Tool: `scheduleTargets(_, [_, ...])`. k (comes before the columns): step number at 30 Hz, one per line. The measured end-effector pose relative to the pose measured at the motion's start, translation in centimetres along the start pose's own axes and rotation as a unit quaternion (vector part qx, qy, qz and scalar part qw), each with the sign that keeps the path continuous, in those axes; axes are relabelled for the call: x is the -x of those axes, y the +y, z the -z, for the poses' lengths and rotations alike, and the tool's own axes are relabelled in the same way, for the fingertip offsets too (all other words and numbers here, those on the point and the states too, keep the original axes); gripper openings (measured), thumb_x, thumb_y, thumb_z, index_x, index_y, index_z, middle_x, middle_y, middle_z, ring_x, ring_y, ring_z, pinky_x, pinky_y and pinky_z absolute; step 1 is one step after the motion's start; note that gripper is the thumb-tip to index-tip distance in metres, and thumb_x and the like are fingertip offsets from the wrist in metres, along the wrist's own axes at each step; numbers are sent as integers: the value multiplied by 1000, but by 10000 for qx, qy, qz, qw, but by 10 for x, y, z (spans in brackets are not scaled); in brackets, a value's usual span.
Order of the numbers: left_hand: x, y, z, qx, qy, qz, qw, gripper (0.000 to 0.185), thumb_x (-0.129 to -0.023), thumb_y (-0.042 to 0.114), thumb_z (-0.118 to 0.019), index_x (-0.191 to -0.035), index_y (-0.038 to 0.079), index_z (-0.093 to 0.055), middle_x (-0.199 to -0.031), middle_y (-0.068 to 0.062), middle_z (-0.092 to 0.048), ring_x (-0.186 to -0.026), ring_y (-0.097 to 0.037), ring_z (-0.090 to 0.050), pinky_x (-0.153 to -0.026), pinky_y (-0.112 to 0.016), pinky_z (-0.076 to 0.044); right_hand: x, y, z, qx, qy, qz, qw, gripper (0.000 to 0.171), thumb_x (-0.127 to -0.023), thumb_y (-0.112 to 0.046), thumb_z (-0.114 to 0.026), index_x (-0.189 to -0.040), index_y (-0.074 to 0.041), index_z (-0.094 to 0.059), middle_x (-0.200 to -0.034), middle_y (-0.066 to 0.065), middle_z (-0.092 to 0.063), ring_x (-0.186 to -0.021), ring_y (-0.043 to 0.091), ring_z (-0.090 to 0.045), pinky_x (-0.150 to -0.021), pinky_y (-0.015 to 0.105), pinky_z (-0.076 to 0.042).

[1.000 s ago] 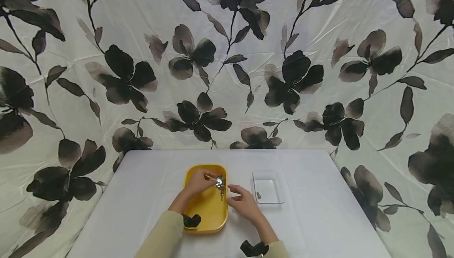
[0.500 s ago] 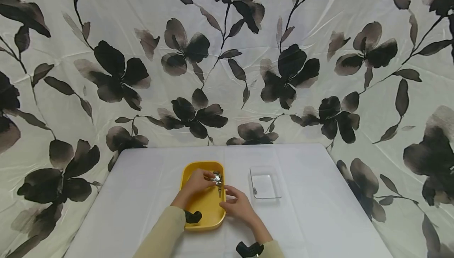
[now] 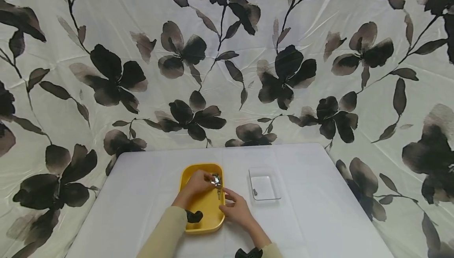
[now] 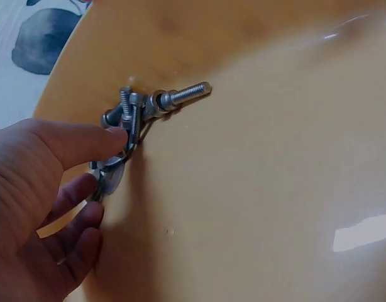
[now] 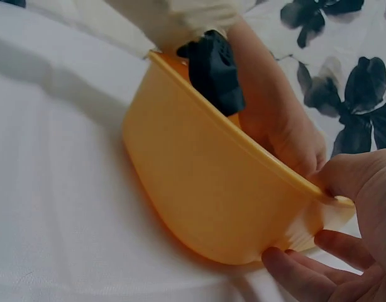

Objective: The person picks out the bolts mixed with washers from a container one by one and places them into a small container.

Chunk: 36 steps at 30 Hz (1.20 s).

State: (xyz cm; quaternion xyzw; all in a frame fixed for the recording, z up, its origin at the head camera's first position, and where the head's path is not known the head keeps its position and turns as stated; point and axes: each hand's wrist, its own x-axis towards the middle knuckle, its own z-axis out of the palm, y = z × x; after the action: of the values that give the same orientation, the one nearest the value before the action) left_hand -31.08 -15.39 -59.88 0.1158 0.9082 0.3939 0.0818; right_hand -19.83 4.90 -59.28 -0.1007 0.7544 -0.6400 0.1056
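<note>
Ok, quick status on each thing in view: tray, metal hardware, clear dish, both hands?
Yellow tray: flat on table.
Metal bolt assembly: inside tray, pinched.
Clear dish: upright, one small screw inside.
Left hand: pinches the assembly.
Right hand: touches the tray rim, fingers curled.

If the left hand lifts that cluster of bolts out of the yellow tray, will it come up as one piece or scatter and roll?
Probably partly loose. The bolts look bunched on a thin wire clip, with one threaded shank sticking out free, so pieces may swing or slip off. They look like steel, so likely heavy for their size. The tray is glossy, so a dropped bolt would probably slide or roll. The left hand pinches only one end.
</note>
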Motion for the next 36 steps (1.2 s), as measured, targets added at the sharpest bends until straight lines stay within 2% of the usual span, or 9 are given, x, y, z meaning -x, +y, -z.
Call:
scheduleTargets(3, [-1, 0, -3, -77, 15, -69, 9999, 13, -78, 16, -81, -89, 11, -76, -84, 2, -69, -74, -15, -55, -70, -31, -49, 1, 1, 0, 19, 69, -23, 10000, 60, -88, -11, -70, -143, -9, -48, -128, 26, -54, -103, 34, -63, -75, 38, -56])
scheduleTargets(9, [-1, 1, -2, -161, 44, 109, 9998, 7, -77, 15, -81, -81, 13, -75, -77, 4, -65, -71, -16, -53, -66, -31, -45, 0, 3, 0, -67, 9, -110, 9999, 60, -89, -14, -70, -144, -12, -47, -130, 24, -54, -104, 32, -63, -75, 36, -56])
scheduleTargets(17, [-7, -6, -1, -118, 170, 249, 9995, 6, -78, 13, -79, -84, 14, -76, -81, 2, -65, -73, -18, -55, -70, -33, -49, -5, 5, 0, -94, 2, 23, 10000, 60, -88, -10, -70, -144, -11, -47, -129, 25, -54, -104, 33, -64, -72, 37, -57])
scheduleTargets(24, [-8, -7, -3, -55, 201, 82, 9997, 8, -77, 10, -80, -83, 12, -75, -79, 2, -65, -70, -16, -55, -66, -31, -48, -6, 10, 1, -130, 6, -75, 9999, 60, -88, -11, -70, -144, -13, -48, -129, 22, -55, -104, 31, -64, -73, 36, -56])
scheduleTargets(30, [-10, -10, -4, -278, 239, -61, 9993, 6, -77, 12, -80, -79, 15, -75, -75, 6, -64, -68, -14, -54, -64, -30, -47, 1, -7, 2, -211, -7, -31, 9998, 59, -89, -6, -67, -144, -7, -46, -130, 30, -52, -104, 36, -63, -72, 37, -57])
scheduleTargets(36, [-10, -5, -1, -343, 274, -23, 9990, 5, -74, 12, -79, -76, 15, -74, -72, 6, -66, -68, -14, -57, -65, -31, -49, 10, -28, 4, -260, -1, 7, 9997, 57, -88, -4, -67, -142, -2, -47, -128, 34, -52, -103, 38, -63, -73, 37, -56])
